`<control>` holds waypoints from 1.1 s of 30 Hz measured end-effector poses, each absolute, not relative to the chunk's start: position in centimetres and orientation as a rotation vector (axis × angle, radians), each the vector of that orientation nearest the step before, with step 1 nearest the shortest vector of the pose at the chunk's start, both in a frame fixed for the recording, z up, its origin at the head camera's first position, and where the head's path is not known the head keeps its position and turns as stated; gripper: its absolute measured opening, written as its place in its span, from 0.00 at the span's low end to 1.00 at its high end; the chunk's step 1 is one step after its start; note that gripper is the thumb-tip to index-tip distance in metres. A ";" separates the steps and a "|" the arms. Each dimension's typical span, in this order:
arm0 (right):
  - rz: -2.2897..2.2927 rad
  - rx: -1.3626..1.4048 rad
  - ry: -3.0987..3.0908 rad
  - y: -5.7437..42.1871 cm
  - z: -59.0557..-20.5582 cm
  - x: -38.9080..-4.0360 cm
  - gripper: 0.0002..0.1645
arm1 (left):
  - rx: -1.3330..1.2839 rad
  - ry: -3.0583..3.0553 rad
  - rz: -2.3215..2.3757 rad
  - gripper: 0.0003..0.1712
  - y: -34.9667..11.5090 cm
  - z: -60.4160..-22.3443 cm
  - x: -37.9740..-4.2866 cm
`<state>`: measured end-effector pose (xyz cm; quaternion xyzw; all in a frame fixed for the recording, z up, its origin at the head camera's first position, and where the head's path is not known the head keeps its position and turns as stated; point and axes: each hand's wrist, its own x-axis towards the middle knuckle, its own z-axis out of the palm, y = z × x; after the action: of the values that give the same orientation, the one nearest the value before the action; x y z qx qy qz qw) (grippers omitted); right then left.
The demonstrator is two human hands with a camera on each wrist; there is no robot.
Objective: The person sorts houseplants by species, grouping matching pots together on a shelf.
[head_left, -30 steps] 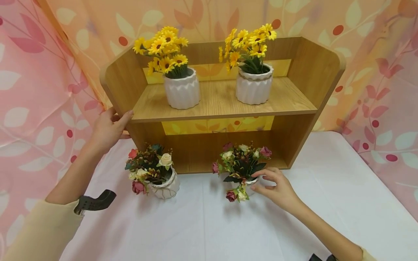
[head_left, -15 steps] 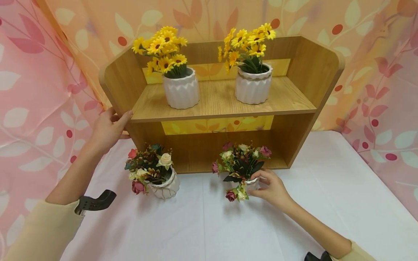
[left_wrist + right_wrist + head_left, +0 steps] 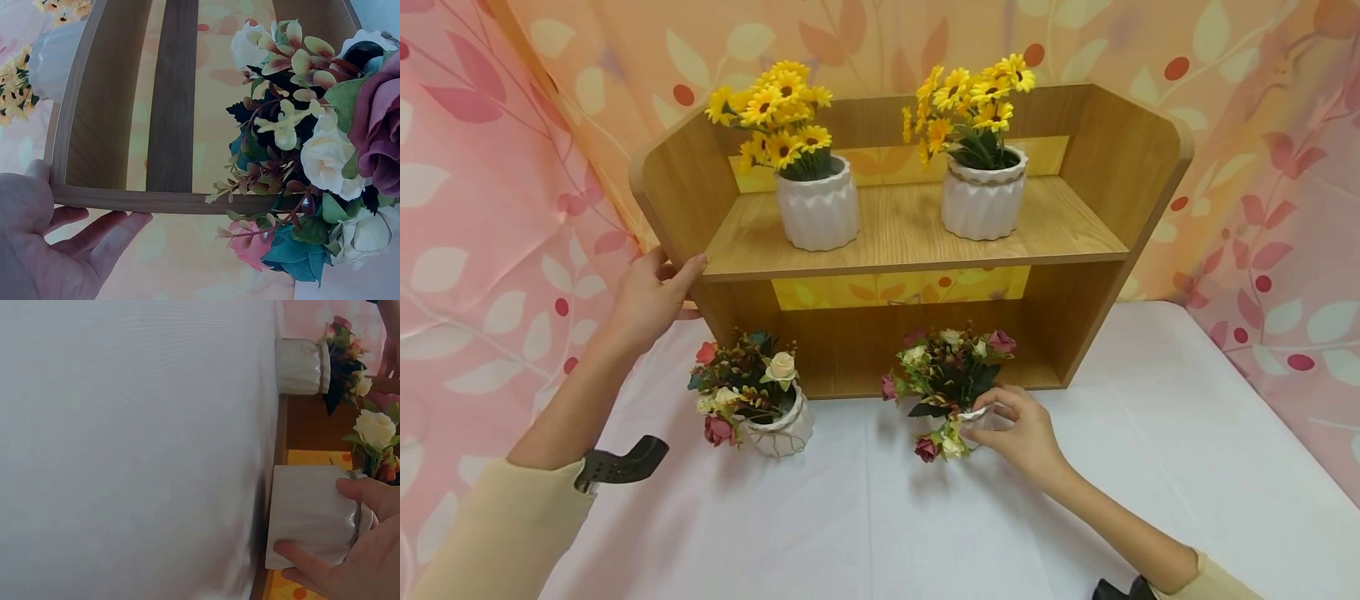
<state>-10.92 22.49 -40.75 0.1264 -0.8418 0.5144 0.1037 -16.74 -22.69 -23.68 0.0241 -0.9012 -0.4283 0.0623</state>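
At the left end of the two-tier wooden shelf (image 3: 895, 221), my left hand (image 3: 647, 300) grips the side panel. Its thumb lies at the front edge, and in the left wrist view the fingers of that hand (image 3: 69, 250) bend round the board (image 3: 125, 197). On the right, my right hand (image 3: 1030, 437) holds a white flowerpot (image 3: 312, 512) with artificial purple and cream roses (image 3: 955, 375). Thumb and fingers straddle the pot's wall below the rim in the right wrist view. Flowers hide part of this pot from the head view.
A second white pot (image 3: 782, 433) of mixed roses stands on the white cloth (image 3: 812, 525), before the shelf's left half. Two white pots of yellow daisies, left (image 3: 820, 204) and right (image 3: 985, 200), stand on the upper tier. Patterned curtains (image 3: 497, 208) hang behind and beside.
My right hand has moved slightly left and closed round the right rose pot, which has shifted a little left with its flowers. My left hand stays on the shelf's side panel.
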 end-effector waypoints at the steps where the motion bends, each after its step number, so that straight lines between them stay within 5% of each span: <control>1: 1.524 0.377 -2.479 22.4 -40.6 -10.9 0.17 | 0.070 -2.721 -1.302 0.52 -22.7 -23.7 -16.7; 33: 1.649 0.434 -2.486 14.5 -38.0 -16.6 0.14 | 0.062 -2.716 -1.303 0.52 -22.6 -23.6 -16.6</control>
<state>-16.59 14.48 -37.98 0.1436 -0.8230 0.5459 0.0633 -16.59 -22.60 -23.62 0.0204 -0.8996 -0.4316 0.0641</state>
